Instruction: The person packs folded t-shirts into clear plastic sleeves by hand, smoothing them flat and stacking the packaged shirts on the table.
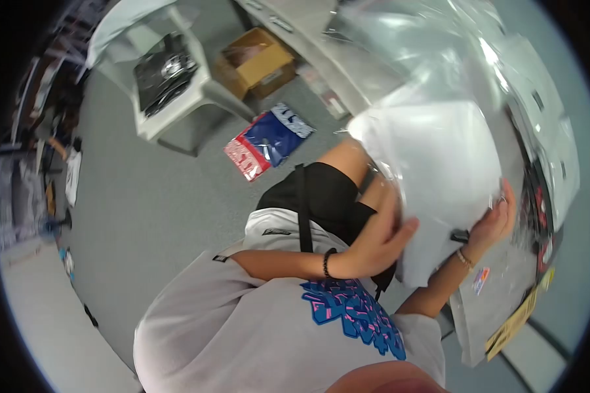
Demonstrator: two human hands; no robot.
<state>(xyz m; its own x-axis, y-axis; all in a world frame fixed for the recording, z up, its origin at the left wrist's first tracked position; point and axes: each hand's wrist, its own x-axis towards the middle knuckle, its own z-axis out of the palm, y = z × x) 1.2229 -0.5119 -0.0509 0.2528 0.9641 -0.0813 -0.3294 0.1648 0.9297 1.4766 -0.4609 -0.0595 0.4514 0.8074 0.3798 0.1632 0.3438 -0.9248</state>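
A white, flat, folded piece in clear plastic (442, 150) lies tilted over my lap, its surface shiny and blurred. My left hand (373, 239), with a dark bead bracelet at the wrist, grips its left edge, thumb on the near side. Around its right edge curl the fingers of my right hand (495, 219), which wears a pale bracelet. A small dark tab (460, 235) shows beside the right palm. Beyond the white piece, loose clear plastic bags (432, 46) are heaped on a white table (321, 46).
Blue and red packaged garments (269, 141) lie on the grey floor. A white plastic chair (170, 124) bears a black plastic-wrapped bundle (166, 72). Behind it stands an open cardboard box (255, 62). More plastic packs (544, 111) lie at the right.
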